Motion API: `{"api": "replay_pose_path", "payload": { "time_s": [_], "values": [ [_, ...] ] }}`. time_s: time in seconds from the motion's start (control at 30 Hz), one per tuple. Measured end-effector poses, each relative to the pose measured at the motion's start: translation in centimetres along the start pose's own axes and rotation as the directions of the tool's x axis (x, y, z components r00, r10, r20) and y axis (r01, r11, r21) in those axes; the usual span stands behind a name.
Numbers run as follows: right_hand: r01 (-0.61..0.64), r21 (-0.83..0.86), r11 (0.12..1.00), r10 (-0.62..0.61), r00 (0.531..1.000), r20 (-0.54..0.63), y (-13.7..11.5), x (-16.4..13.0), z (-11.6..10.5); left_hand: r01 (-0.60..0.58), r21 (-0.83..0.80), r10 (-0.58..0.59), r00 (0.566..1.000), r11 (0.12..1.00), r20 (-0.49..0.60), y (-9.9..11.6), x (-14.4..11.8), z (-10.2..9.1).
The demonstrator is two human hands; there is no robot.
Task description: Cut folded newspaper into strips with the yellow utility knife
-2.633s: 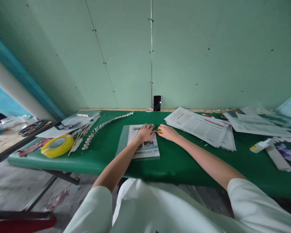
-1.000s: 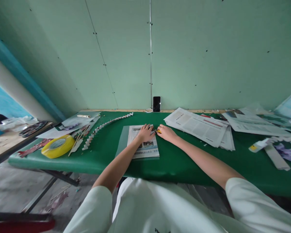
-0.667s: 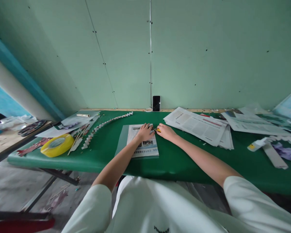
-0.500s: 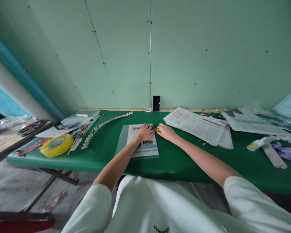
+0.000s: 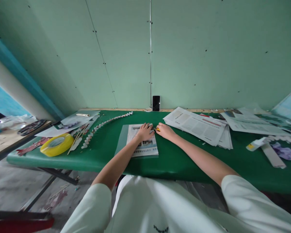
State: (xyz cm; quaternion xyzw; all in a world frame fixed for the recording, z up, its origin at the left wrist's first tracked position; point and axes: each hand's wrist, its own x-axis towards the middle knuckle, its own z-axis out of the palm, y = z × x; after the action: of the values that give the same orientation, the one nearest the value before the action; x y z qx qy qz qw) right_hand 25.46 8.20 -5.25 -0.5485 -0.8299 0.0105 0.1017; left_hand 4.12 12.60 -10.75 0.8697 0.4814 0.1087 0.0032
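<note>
My left hand (image 5: 145, 132) lies flat, fingers spread, on a folded newspaper (image 5: 143, 147) that rests on a grey cutting mat (image 5: 122, 139) on the green table (image 5: 174, 161). A narrow grey ruler (image 5: 138, 127) seems to lie under its fingertips at the paper's far edge. Just to the right, my right hand (image 5: 164, 130) is closed around a small yellow-handled knife (image 5: 156, 129), whose tip touches the newspaper's right edge beside my left fingers.
A yellow tape roll (image 5: 57, 144), thin sticks (image 5: 77, 138) and a folded paper chain (image 5: 104, 125) lie at the left. A black phone (image 5: 156, 103) leans on the wall. Newspaper stacks (image 5: 199, 126) cover the right, with a glue tube (image 5: 254, 144) and paper scraps (image 5: 282, 152) beyond.
Both hands stay almost in place on the newspaper; the right hand with the knife has crept slightly left along the paper's edge. The camera has shifted a little.
</note>
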Motion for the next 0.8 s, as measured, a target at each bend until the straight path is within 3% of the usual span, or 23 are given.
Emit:
{"api": "replay_pose_path", "payload": {
  "time_s": [0.4, 0.8],
  "values": [
    [-0.016, -0.02, 1.0, 0.016, 1.0, 0.012, -0.3, 0.2, -0.1, 0.018, 0.019, -0.019, 0.999, 1.0, 0.043, 0.3, 0.1, -0.4],
    [-0.024, -0.034, 0.999, 0.024, 1.0, 0.003, -0.2, 0.5, 0.0, -0.015, 0.039, 0.016, 1.0, 0.999, -0.023, -0.4, 0.3, 0.6]
  ]
}}
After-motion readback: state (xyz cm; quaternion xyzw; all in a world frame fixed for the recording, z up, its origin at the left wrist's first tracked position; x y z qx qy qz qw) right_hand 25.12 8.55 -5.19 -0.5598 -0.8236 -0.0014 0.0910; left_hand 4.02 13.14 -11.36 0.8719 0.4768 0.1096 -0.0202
